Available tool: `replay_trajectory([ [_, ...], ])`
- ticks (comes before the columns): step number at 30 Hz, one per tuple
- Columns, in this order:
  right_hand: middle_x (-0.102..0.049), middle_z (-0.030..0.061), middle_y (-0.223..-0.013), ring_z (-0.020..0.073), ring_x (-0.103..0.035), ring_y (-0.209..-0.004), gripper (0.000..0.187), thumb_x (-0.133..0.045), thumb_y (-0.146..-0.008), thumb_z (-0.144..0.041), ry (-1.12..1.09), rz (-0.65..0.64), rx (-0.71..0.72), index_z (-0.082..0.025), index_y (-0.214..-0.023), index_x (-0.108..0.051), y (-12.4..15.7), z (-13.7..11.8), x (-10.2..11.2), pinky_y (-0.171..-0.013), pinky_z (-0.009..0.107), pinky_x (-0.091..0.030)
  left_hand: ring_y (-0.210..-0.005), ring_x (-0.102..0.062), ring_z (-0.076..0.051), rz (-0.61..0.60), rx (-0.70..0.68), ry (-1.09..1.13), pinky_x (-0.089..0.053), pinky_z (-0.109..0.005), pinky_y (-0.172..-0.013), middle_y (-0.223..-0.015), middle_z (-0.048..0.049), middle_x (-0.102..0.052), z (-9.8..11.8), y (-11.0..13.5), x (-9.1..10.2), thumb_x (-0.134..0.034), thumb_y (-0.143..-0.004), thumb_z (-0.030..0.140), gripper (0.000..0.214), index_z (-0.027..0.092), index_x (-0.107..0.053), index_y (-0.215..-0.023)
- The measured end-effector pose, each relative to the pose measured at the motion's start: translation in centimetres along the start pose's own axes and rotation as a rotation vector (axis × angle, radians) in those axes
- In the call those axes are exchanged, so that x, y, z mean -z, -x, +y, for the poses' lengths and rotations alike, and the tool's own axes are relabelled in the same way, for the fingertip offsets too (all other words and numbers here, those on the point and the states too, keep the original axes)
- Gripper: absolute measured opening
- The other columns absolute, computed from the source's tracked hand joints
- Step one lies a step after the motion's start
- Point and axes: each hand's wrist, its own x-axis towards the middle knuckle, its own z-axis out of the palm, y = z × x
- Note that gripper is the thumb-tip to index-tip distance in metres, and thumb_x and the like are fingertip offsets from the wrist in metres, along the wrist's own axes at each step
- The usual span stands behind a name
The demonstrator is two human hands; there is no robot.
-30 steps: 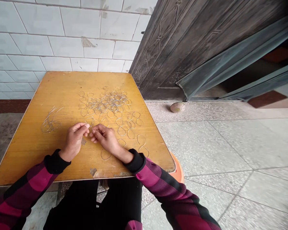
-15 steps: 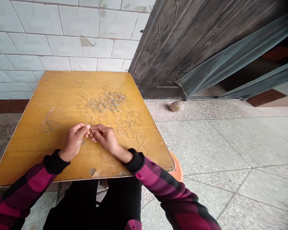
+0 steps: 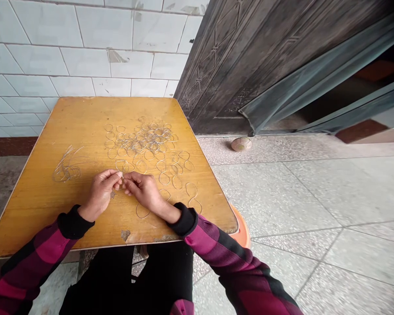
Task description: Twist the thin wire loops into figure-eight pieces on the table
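My left hand and my right hand meet low over the front middle of the table. Both have thumb and forefinger closed in a pinch on a thin wire, of which only a short bit shows between the fingertips. Whether the loop just beyond them belongs to it, I cannot tell. Past my hands lies a spread pile of wire loops, many bent into figure eights. A single figure-eight loop rests to the right. Left of my left hand is a loose bunch of wires, partly curled.
The yellow wooden table has a chipped front edge and stands against a white tiled wall. An orange stool shows under its right corner. On the floor beyond sits a roundish object near a dark carved door.
The whole view has shifted slightly. My hands keep nearly the same pinch, and the bit of wire between the fingertips looks slightly different in angle.
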Motion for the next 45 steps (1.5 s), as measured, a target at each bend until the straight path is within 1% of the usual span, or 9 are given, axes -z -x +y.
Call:
replay_trajectory([
  [10, -0.059, -0.0010, -0.065, 0.0083, -0.055, -0.058, 0.020, -0.047, -0.092, -0.021, 0.151, -0.013, 0.068, -0.015, -0.077, -0.060, 0.0, -0.4, 0.1, -0.057, 0.020, -0.043, -0.050, -0.042, -0.008, 0.005, -0.074, -0.082, -0.034, -0.023, -0.052, -0.052, 0.0033, -0.050, -0.4, -0.2, 0.3, -0.066, -0.072, 0.028, 0.021, 0.016, -0.056, -0.058],
  [15, -0.060, -0.0020, -0.064, 0.0081, -0.050, -0.055, 0.013, -0.057, -0.088, -0.021, 0.348, -0.008, 0.103, -0.016, -0.078, -0.064, -0.2, -0.9, 2.0, -0.058, 0.022, -0.041, -0.048, -0.042, -0.008, 0.008, -0.085, -0.233, -0.032, -0.023, -0.048, -0.054, 0.0031, -0.052, -0.8, -0.2, 1.0, -0.064, -0.075, 0.030, 0.020, 0.017, -0.058, -0.061],
  [17, -0.063, 0.0010, -0.072, 0.0108, -0.054, -0.063, 0.012, -0.058, -0.089, -0.023, 0.447, 0.108, 0.185, -0.016, -0.083, -0.065, -0.4, -0.9, 3.0, -0.062, 0.024, -0.044, -0.047, -0.042, -0.009, -0.026, -0.074, -0.316, -0.031, -0.023, -0.047, -0.053, 0.0034, -0.051, -0.8, -0.1, 1.1, -0.062, -0.076, 0.032, 0.020, 0.017, -0.058, -0.062],
  [19, -0.066, 0.0065, -0.091, 0.0159, -0.058, -0.083, 0.014, -0.055, -0.091, -0.024, 0.582, 0.184, 0.331, -0.017, -0.097, -0.066, -0.6, -0.8, 3.6, -0.073, 0.029, -0.048, -0.047, -0.041, -0.009, -0.088, -0.091, -0.411, -0.031, -0.023, -0.047, -0.051, 0.0037, -0.050, -0.7, 0.0, 1.1, -0.060, -0.077, 0.031, 0.021, 0.018, -0.058, -0.062],
  [22, -0.062, 0.0097, -0.112, 0.0212, -0.053, -0.105, 0.022, -0.051, -0.094, -0.021, 0.808, 0.117, 0.540, -0.021, -0.111, -0.064, -0.8, -0.6, 3.9, -0.087, 0.036, -0.046, -0.047, -0.042, -0.009, -0.167, -0.181, -0.536, -0.033, -0.023, -0.047, -0.050, 0.0039, -0.049, -0.4, 0.3, 0.8, -0.058, -0.076, 0.028, 0.020, 0.018, -0.056, -0.058],
  [26, -0.064, 0.0083, -0.107, 0.0211, -0.053, -0.102, 0.020, -0.049, -0.096, -0.020, 0.954, -0.006, 0.645, -0.019, -0.105, -0.066, -0.9, -0.7, 3.8, -0.085, 0.035, -0.045, -0.049, -0.045, -0.010, -0.193, -0.275, -0.609, -0.036, -0.023, -0.050, -0.052, 0.0033, -0.053, -0.3, 0.4, 0.5, -0.056, -0.074, 0.024, 0.016, 0.018, -0.057, -0.059],
  [31, -0.065, 0.0066, -0.093, 0.0176, -0.053, -0.087, 0.021, -0.047, -0.097, -0.020, 1.031, -0.044, 0.615, -0.018, -0.092, -0.067, -0.9, -0.8, 4.1, -0.070, 0.031, -0.041, -0.050, -0.047, -0.010, -0.242, -0.272, -0.630, -0.036, -0.023, -0.051, -0.055, 0.0023, -0.056, -0.5, 0.4, 0.4, -0.054, -0.074, 0.022, 0.016, 0.018, -0.057, -0.060],
  [39, -0.063, 0.0037, -0.076, 0.0142, -0.050, -0.072, 0.023, -0.050, -0.093, -0.019, 1.058, 0.033, 0.482, -0.018, -0.078, -0.068, -1.0, -0.4, 2.9, -0.058, 0.028, -0.032, -0.049, -0.042, -0.009, -0.240, -0.230, -0.575, -0.032, -0.023, -0.049, -0.051, 0.0046, -0.048, -0.6, 0.5, 0.4, -0.054, -0.077, 0.022, 0.020, 0.018, -0.053, -0.057],
  [45, -0.068, 0.0070, -0.090, 0.0141, -0.058, -0.075, 0.024, -0.053, -0.093, -0.030, 0.813, 0.090, 0.351, -0.015, -0.106, -0.067, -1.1, -0.6, 3.3, -0.063, 0.025, -0.041, -0.047, -0.043, -0.009, -0.133, -0.146, -0.418, -0.033, -0.024, -0.047, -0.051, 0.0038, -0.050, -0.9, 0.5, 0.7, -0.057, -0.079, 0.026, 0.019, 0.018, -0.058, -0.061],
])
